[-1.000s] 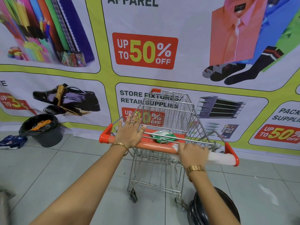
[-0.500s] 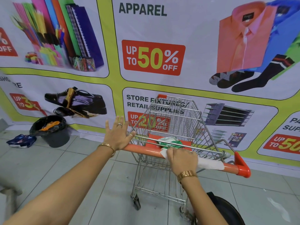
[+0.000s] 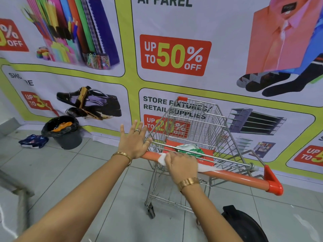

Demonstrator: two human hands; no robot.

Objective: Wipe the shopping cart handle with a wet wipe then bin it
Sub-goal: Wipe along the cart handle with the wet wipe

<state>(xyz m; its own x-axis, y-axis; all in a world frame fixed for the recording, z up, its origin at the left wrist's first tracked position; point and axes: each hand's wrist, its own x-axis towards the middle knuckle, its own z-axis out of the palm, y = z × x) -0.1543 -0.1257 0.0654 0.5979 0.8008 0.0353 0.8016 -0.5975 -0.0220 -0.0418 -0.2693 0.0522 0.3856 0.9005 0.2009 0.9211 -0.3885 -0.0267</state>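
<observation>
A person's right hand is pressing a white wet wipe flat against the orange handle of a metal shopping cart, while the left hand, fingers spread wide, is resting its palm on the handle's left end, and a black-lined bin is sitting on the floor well to the left.

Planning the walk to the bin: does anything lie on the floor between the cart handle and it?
Nothing visible does. Bare tiles run from the handle to the black bin; the blue bag lies left of it.
</observation>
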